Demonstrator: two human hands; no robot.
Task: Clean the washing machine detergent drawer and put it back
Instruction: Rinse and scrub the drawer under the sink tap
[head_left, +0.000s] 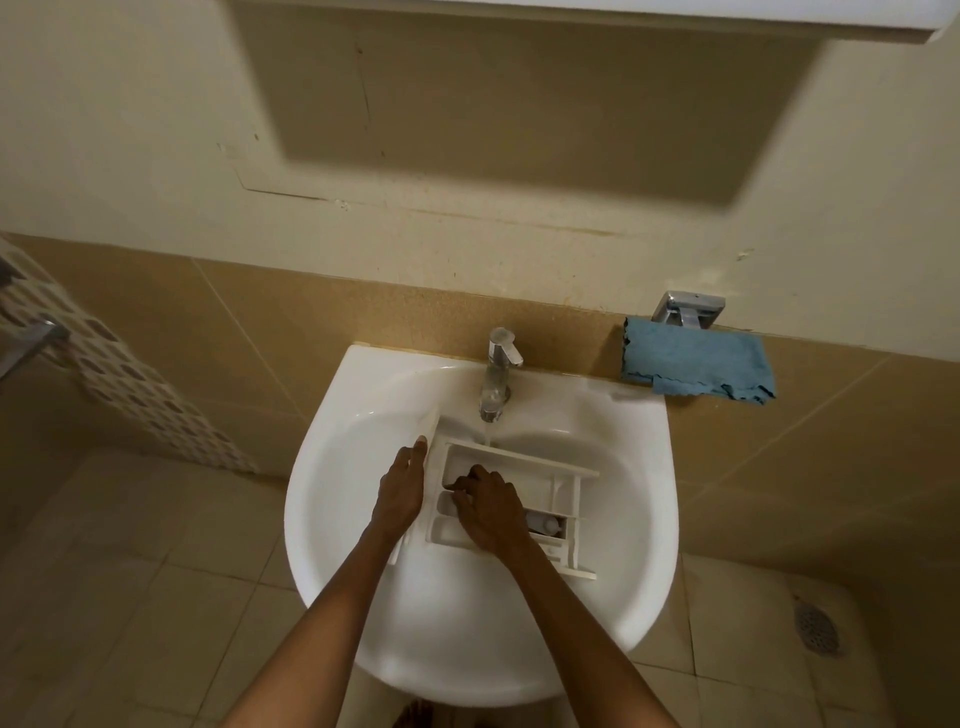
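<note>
White detergent drawer (566, 480) is lying in the sink (363, 597) basin beneath the running tap (497, 379). Left hand (401, 488) is gripping its front panel; right hand (491, 512), fingers curled, is pressing inside a compartment.

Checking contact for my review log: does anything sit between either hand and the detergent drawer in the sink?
Nothing visible does. The left hand grips the front panel of the detergent drawer, and the right hand rests inside its compartments, under running water from the tap.
</note>
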